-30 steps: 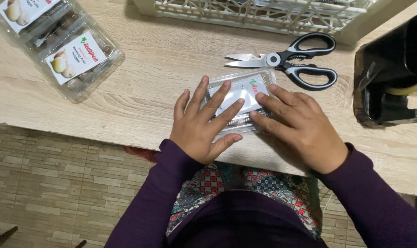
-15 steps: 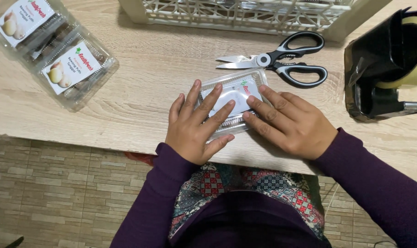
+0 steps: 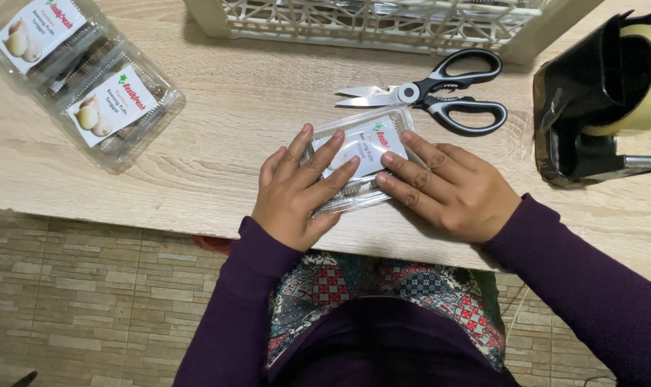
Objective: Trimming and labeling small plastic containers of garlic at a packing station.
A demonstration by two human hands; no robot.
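Note:
A small clear plastic clamshell box (image 3: 369, 140) with a white label lies on the light wooden table (image 3: 239, 122), close to its front edge. My left hand (image 3: 297, 192) lies flat on the box's left half with fingers spread over the lid. My right hand (image 3: 449, 188) presses on the right side, fingertips on the lid's edge. Both hands push down on the box and neither lifts it.
Black-handled scissors (image 3: 440, 97) lie just behind the box. Two labelled clear boxes (image 3: 89, 79) sit at the far left. A white lattice basket (image 3: 383, 21) stands at the back, and a black tape dispenser (image 3: 598, 107) with a yellowish roll at the right.
My left hand's thumb has tucked in under the box edge and the fingers shifted slightly. The view has drifted a little; the box stays where it was.

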